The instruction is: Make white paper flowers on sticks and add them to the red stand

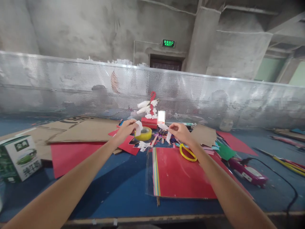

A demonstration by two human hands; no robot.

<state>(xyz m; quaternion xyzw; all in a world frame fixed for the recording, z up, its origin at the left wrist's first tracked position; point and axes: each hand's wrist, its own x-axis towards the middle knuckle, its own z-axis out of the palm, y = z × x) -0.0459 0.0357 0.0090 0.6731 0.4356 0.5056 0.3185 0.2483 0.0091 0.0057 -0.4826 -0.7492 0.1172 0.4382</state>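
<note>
My left hand (127, 128) is closed in a pinch on a piece of white paper (138, 128), just above a roll of yellow tape (143, 135). Across from it, my right hand (180, 132) grips a white paper strip (163, 127) between thumb and fingers; a bit of white also hangs below those fingertips. Behind both hands stands a red base (149, 122) with a red looped upright (152, 95) and white paper flowers (151, 112) on it. White paper petals (144, 145) lie on the table below my hands.
A packet of red paper (183, 178) lies in front, with yellow-handled scissors (188, 153) on it. Cardboard (83, 130) and a milk carton (22, 159) are at left. At right are a purple glue gun (250, 173) with its cord and green paper (225, 150). A perforated metal screen (128, 82) closes the back.
</note>
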